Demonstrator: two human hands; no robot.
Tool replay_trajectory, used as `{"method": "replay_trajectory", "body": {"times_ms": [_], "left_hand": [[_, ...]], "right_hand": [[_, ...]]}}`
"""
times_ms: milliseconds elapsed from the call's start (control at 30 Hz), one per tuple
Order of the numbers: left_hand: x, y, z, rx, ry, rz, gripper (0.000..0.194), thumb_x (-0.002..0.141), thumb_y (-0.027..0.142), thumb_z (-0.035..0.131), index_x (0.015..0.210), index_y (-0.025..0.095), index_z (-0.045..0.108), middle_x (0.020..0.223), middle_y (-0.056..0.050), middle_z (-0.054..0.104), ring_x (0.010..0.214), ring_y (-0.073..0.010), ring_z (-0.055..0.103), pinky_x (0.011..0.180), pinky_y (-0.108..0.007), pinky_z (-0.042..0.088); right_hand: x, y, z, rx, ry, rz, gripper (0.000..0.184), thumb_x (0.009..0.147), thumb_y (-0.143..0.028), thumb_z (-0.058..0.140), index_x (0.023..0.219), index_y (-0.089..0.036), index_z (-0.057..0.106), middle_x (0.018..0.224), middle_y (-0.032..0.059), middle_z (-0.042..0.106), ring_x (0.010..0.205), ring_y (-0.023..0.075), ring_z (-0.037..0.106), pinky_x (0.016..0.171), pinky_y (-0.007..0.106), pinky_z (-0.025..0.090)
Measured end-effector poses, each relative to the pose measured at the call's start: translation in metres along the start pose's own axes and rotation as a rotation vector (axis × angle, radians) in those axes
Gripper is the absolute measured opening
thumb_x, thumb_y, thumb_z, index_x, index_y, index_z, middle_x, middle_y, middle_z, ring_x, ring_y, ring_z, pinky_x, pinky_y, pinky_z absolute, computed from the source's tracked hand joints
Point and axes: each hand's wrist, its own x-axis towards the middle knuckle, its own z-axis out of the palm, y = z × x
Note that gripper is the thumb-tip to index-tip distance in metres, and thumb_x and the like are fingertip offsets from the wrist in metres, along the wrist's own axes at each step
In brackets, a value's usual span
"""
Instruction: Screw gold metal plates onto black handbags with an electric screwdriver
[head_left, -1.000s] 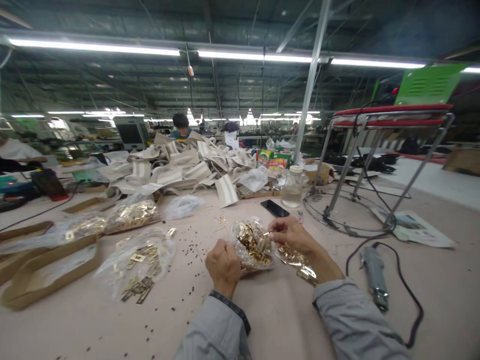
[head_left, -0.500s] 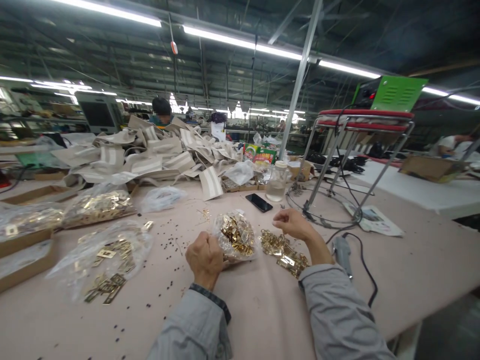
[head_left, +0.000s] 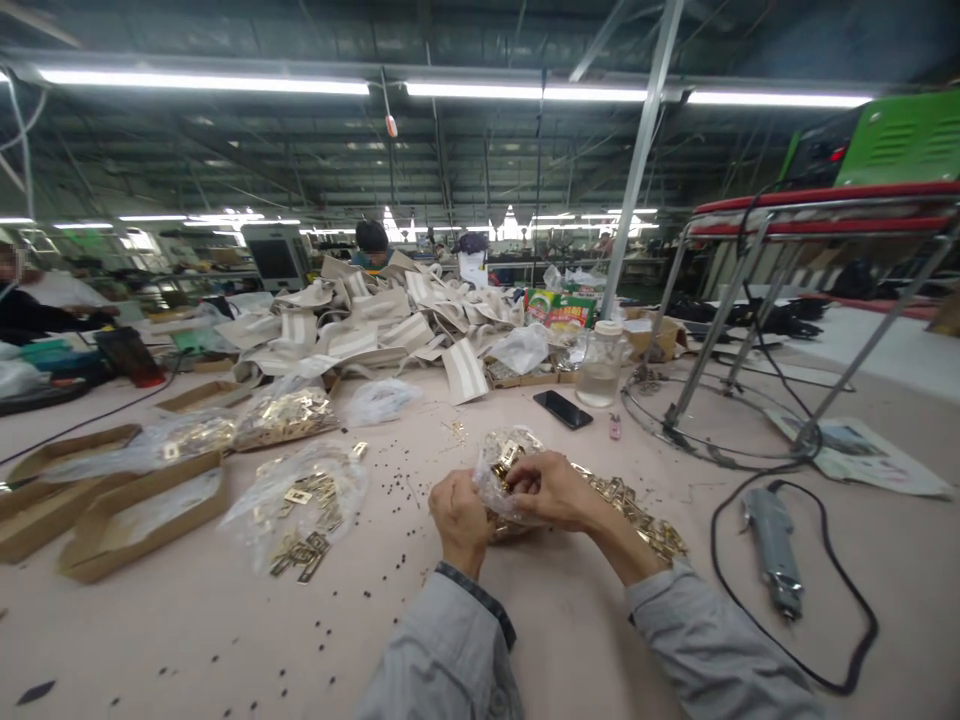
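Observation:
My left hand (head_left: 459, 517) is closed on the edge of a small clear plastic bag (head_left: 501, 470) full of gold metal pieces, on the pink table (head_left: 570, 620). My right hand (head_left: 551, 487) reaches into the bag's mouth with its fingers curled in among the pieces; what they pinch is hidden. A loose pile of the same gold pieces (head_left: 637, 510) lies just right of my right wrist.
More bags of gold pieces (head_left: 300, 505) and cardboard trays (head_left: 112, 520) lie to the left. Behind are striped fabric pieces (head_left: 360, 330), a phone (head_left: 562, 408), a jar (head_left: 600, 365). A metal stand (head_left: 720, 330) and a corded tool (head_left: 772, 535) are at the right. People work far back.
My right hand has come back from the loose pile at the right into the bag's mouth. My left hand has kept its hold on the bag.

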Motion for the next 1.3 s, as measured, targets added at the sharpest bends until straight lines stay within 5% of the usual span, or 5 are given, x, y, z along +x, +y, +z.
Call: {"method": "replay_trajectory", "body": {"times_ms": [100, 400, 700, 1067, 1300], "left_hand": [[-0.001, 0.004, -0.001, -0.139, -0.016, -0.051, 0.033, 0.08, 0.019, 0.04, 0.053, 0.022, 0.058, 0.059, -0.006, 0.061, 0.065, -0.0207, 0.058, 0.062, -0.031, 0.039], [-0.005, 0.003, 0.001, -0.096, -0.001, -0.047, 0.031, 0.082, 0.018, 0.041, 0.054, 0.023, 0.055, 0.062, -0.007, 0.062, 0.065, -0.0201, 0.055, 0.061, -0.031, 0.036], [-0.002, 0.001, 0.0, -0.087, 0.019, -0.068, 0.032, 0.08, 0.021, 0.041, 0.049, 0.025, 0.045, 0.055, -0.003, 0.055, 0.06, -0.0189, 0.048, 0.061, -0.033, 0.031], [0.0, 0.002, 0.0, -0.063, 0.009, -0.085, 0.03, 0.078, 0.02, 0.041, 0.048, 0.025, 0.042, 0.053, -0.003, 0.049, 0.058, -0.0188, 0.046, 0.057, -0.032, 0.03], [0.0, 0.004, 0.0, -0.102, 0.014, -0.111, 0.03, 0.076, 0.022, 0.044, 0.047, 0.024, 0.04, 0.051, -0.001, 0.047, 0.057, -0.0183, 0.044, 0.057, -0.032, 0.028]], "right_hand": [[-0.001, 0.0, 0.003, 0.062, 0.01, 0.034, 0.018, 0.066, -0.017, 0.072, 0.084, -0.014, 0.076, 0.065, 0.0008, 0.068, 0.058, 0.0127, 0.058, 0.052, 0.02, 0.041], [-0.005, -0.015, 0.023, -0.065, 0.236, 0.031, 0.008, 0.066, -0.022, 0.072, 0.062, -0.015, 0.071, 0.059, 0.002, 0.067, 0.055, 0.0137, 0.057, 0.051, 0.022, 0.039], [-0.003, -0.007, -0.012, 0.281, 0.292, 0.039, 0.018, 0.068, -0.031, 0.079, 0.073, -0.015, 0.076, 0.06, 0.0039, 0.069, 0.052, 0.0145, 0.058, 0.05, 0.025, 0.045], [0.0, 0.008, -0.029, 0.508, 0.243, 0.112, 0.032, 0.065, -0.039, 0.086, 0.071, -0.015, 0.066, 0.055, 0.0022, 0.065, 0.046, 0.011, 0.053, 0.044, 0.021, 0.035], [-0.013, 0.019, -0.085, 0.494, 0.282, 0.07, 0.032, 0.063, -0.036, 0.086, 0.069, -0.015, 0.063, 0.053, -0.0001, 0.061, 0.045, 0.0088, 0.048, 0.045, 0.021, 0.031]]}}
